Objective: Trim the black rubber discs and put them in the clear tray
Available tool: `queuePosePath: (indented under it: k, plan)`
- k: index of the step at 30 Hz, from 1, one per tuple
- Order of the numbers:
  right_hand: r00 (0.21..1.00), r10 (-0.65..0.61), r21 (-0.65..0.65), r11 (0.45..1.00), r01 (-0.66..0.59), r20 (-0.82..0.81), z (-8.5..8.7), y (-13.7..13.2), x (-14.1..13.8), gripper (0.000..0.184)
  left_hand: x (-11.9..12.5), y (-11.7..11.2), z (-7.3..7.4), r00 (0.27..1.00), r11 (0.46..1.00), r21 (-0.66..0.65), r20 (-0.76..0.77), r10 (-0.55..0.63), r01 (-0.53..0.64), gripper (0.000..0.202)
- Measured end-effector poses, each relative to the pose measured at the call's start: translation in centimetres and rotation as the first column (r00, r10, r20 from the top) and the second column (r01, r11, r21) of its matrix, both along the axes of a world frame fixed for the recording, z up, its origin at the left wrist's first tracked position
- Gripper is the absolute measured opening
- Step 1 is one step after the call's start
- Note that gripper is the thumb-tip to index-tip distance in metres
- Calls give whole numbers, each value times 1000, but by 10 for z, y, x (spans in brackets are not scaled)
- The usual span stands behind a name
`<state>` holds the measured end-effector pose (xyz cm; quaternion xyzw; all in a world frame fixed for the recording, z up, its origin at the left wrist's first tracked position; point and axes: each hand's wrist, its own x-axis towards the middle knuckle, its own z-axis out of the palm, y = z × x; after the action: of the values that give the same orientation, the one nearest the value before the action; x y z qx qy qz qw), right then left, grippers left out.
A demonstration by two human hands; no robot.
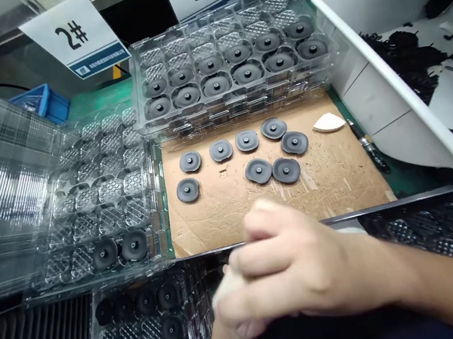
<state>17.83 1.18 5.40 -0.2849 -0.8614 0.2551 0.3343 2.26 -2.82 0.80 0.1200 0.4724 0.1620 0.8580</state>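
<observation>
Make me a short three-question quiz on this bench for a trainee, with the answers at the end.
1. How many gray discs lie directly on the cardboard?
2. True or false: the bin stands left of the cardboard.
3. Which lies nearest the white wedge? a) 2# sign b) pen c) blue box

Key:
1. Eight.
2. False; the bin is on the right.
3. b, the pen.

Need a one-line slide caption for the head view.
A curled right hand at the near edge of cardboard bearing eight gray discs, with clear compartmented trays around.
</observation>
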Motion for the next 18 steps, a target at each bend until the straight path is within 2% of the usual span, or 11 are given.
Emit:
queuePosePath:
  k: [1, 2, 4, 6, 8, 10, 13, 16, 18]
  plan:
    - [996, 68, -33, 997, -70, -60, -2, 2, -1, 21, -2, -1, -1, 1000, 1000, -5, -3, -3, 3, 37]
    - [990, 77, -87, 992, -88, -117, -6, 4, -2, 21, -3, -1, -1, 999, 1000, 6, 28, 26, -26, 38]
    - [986, -71, -243, 970, 33, -152, -18, 10, 0, 21, -7, -2, -1, 986, 995, 12, 136, 93, -95, 28]
    - [965, -246, -408, 893, 190, -90, -37, 11, 2, 26, -12, -2, -1, 942, 985, -5, 290, 168, -175, 43]
    - [952, -304, -517, 811, 273, 27, -61, 6, 1, 38, -18, 0, 0, 891, 974, -33, 398, 217, -223, 57]
    - [936, -311, -528, 773, 351, 167, -88, -5, -2, 41, -24, 1, -1, 873, 968, -38, 424, 241, -248, 59]
    - [883, -344, -460, 759, 462, 320, -116, -23, -8, 29, -31, 1, -5, 875, 952, 18, 400, 272, -304, 58]
    - [850, -364, -437, 739, 513, 381, -124, -39, -10, 27, -36, 1, -10, 887, 926, 104, 342, 310, -363, 57]
    - [824, -386, -415, 726, 548, 414, -125, -45, -10, 37, -39, 2, -12, 894, 910, 147, 301, 331, -387, 60]
